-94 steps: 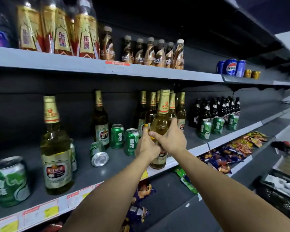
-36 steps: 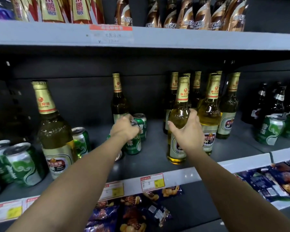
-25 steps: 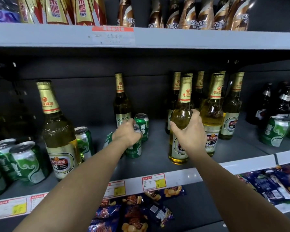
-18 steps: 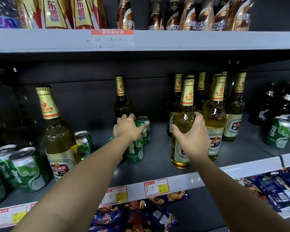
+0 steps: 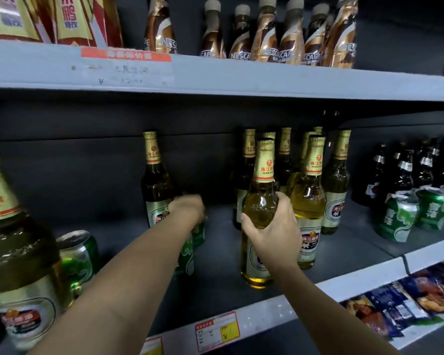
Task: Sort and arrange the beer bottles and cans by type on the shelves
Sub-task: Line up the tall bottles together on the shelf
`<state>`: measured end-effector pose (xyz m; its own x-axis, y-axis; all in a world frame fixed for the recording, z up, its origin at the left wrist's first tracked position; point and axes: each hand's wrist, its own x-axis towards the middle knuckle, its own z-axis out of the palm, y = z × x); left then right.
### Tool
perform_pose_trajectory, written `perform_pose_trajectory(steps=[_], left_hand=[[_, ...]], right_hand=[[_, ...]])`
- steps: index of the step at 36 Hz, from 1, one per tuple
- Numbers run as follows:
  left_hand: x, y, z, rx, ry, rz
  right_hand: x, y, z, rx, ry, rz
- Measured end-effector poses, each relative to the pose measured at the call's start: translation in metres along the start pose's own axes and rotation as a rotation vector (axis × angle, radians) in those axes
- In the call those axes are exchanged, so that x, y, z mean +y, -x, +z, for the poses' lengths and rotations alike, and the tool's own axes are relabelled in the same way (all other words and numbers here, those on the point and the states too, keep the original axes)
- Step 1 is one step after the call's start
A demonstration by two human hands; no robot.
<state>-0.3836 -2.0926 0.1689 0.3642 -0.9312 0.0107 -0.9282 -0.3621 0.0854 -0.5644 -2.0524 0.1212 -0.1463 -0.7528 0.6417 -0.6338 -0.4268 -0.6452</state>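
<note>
Beer bottle (image 5: 260, 201) stands upright at frame centre, right hand (image 5: 273, 230) wrapped round it; left hand (image 5: 187, 208) (blurred) reaches green cans (image 5: 190, 248), grip unclear.

On the middle shelf (image 5: 356, 280) I see a front bottle (image 5: 260, 216) standing upright near the edge, with the right hand (image 5: 273, 233) around its body. Just right of it stands a second bottle (image 5: 309, 201), and behind both stands a cluster of bottles (image 5: 283, 149). To the left, a lone bottle (image 5: 155, 180) stands toward the back wall; the left hand (image 5: 187, 207) sits before it, over what appears to be two cans (image 5: 190, 249), partly hidden. Further left stand another can (image 5: 77, 257) and a near bottle (image 5: 16, 252). Cans at far right (image 5: 418, 213) stand before more bottles (image 5: 405, 170). Small bottles (image 5: 264, 34) line the upper shelf (image 5: 267, 78).
</note>
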Motion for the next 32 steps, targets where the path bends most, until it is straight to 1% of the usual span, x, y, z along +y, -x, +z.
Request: perform_pose_trajectory(steps=[4, 7, 9, 12, 17, 20, 25, 32], left_hand=[[0.001, 0.008, -0.006, 0.07, -0.059, 0.003], [0.002, 0.015, -0.01, 0.091, -0.105, 0.018], [0.0, 0.017, -0.01, 0.092, -0.116, 0.025], [-0.007, 0.019, -0.007, 0.105, -0.131, 0.029], [-0.019, 0.017, 0.0, 0.109, -0.077, -0.001], [-0.021, 0.015, 0.005, 0.12, -0.019, -0.018], [-0.021, 0.011, 0.014, 0.145, 0.033, -0.043], [-0.022, 0.009, 0.015, 0.153, 0.104, -0.035]], right_hand=[[0.0, -0.002, 0.002, 0.004, -0.022, -0.017], [-0.004, -0.006, 0.007, -0.02, 0.003, -0.069], [-0.011, -0.01, 0.015, -0.05, 0.01, -0.105], [-0.024, -0.017, 0.031, -0.13, -0.01, -0.112], [-0.042, -0.038, 0.064, -0.247, -0.019, -0.017], [-0.052, -0.051, 0.082, -0.264, -0.053, 0.052], [-0.059, -0.066, 0.105, -0.341, -0.015, 0.068], [-0.055, -0.079, 0.12, -0.36, 0.039, 0.089]])
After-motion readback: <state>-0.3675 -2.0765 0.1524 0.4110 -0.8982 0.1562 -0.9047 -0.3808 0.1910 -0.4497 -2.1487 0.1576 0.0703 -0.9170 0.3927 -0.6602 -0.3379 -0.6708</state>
